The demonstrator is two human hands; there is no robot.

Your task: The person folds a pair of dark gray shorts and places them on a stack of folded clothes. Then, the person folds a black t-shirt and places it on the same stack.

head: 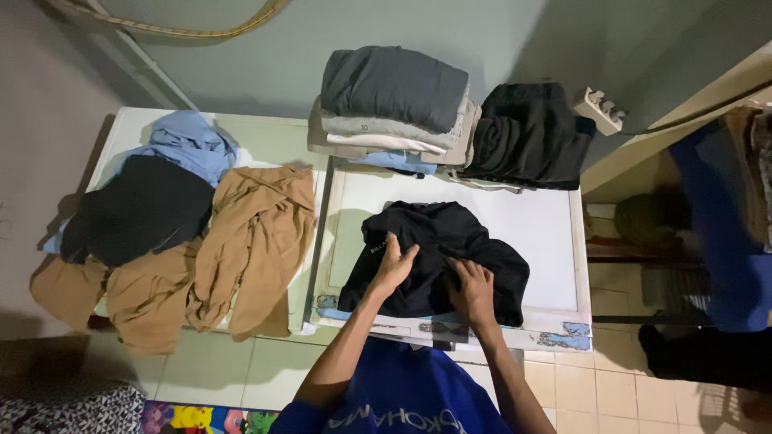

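A crumpled black garment (438, 241) lies on the near half of a white table top (547, 233). My left hand (393, 267) rests on its left part, fingers spread and pressing into the cloth. Just to the right, my right hand (474, 291) lies flat on the same garment with its fingers bunching the fabric. Both hands touch the black garment near the table's front edge.
A stack of folded grey and beige clothes (394, 104) and a folded black pile (527, 133) sit at the back. On the left surface (265, 133) lie unfolded tan (253, 241), black (137, 209) and light blue (189, 141) clothes. Another person in blue (724, 241) stands at right.
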